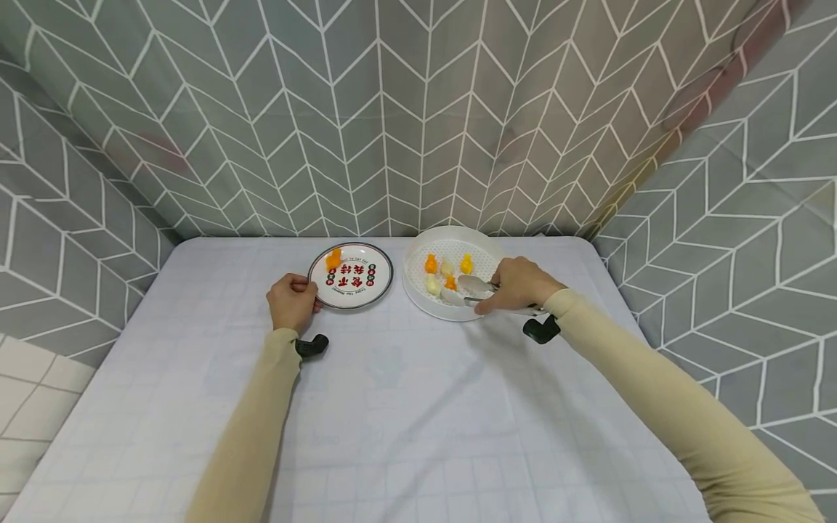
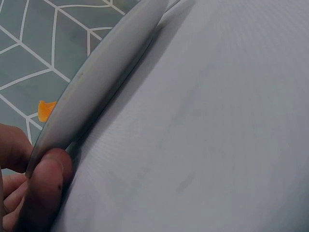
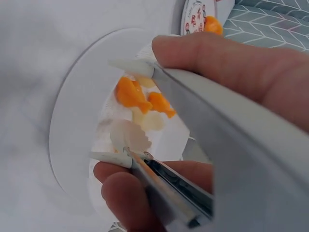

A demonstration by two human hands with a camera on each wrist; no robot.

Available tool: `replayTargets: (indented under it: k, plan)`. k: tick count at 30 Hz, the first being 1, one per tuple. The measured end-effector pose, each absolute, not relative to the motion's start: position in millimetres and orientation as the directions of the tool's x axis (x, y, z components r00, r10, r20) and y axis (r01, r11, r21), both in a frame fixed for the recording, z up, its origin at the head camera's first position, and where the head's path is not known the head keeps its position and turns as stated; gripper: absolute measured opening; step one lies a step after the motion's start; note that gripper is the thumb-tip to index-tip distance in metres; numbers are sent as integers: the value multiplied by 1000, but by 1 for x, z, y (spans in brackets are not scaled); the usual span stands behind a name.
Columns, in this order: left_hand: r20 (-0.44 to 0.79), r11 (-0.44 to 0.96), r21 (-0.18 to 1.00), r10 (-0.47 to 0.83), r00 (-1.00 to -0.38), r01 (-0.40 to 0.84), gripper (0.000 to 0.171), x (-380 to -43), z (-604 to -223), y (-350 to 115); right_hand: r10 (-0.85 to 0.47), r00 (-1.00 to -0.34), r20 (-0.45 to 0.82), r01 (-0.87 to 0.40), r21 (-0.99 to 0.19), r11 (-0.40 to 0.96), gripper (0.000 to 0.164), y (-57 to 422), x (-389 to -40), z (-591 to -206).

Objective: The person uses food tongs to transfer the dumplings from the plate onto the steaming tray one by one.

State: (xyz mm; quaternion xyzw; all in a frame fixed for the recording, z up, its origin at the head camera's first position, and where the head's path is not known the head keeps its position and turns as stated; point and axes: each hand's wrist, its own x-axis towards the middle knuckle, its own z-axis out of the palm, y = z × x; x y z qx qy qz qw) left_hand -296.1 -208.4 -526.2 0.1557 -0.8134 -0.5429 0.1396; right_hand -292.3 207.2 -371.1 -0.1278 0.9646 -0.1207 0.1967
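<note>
My left hand (image 1: 291,301) pinches the left rim of a white plate (image 1: 346,299) with a dark edge and red lettering. The left wrist view shows thumb and fingers on either side of that rim (image 2: 91,87). A small orange piece (image 1: 334,258) lies on the plate's upper left. My right hand (image 1: 522,283) grips metal tongs (image 1: 476,284), their tips spread apart inside a round white basket (image 1: 433,309). Several small shaped pieces, orange (image 3: 131,94), yellow (image 1: 466,264) and pale (image 1: 432,284), lie in the basket near the tips. Nothing shows clearly clamped between them.
Plate and basket stand side by side near the far edge of a table with a white cloth (image 1: 392,407). Grey chevron-patterned curtains (image 1: 405,131) hang behind and at the sides. A dark strap mount (image 1: 541,330) sits on each wrist.
</note>
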Motion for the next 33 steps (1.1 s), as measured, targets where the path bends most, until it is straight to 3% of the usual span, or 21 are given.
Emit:
replayTargets:
  k: [6, 13, 17, 24, 33]
  plan:
    - [75, 364, 928, -403, -912, -85, 22, -298, -526, -209, -288, -891, -350, -197, -273, 942, 67, 212, -293, -362]
    - [62, 361, 927, -402, -914, -96, 23, -298, -525, -209, -318, -902, -291, -236, -285, 929, 44, 214, -293, -348]
    - [62, 361, 927, -408, -911, -98, 22, -297, -526, -208, -330, -921, -206, -242, -362, 900, 42, 207, -294, -343]
    - [68, 361, 927, -417, -906, -96, 22, -296, -527, -211, -314, -949, -20, -270, -462, 845, 49, 166, -290, -348]
    - [65, 339, 937, -405, -912, -84, 22, -296, -527, -209, -345, -937, 51, -317, -536, 782, 46, 97, -293, -363]
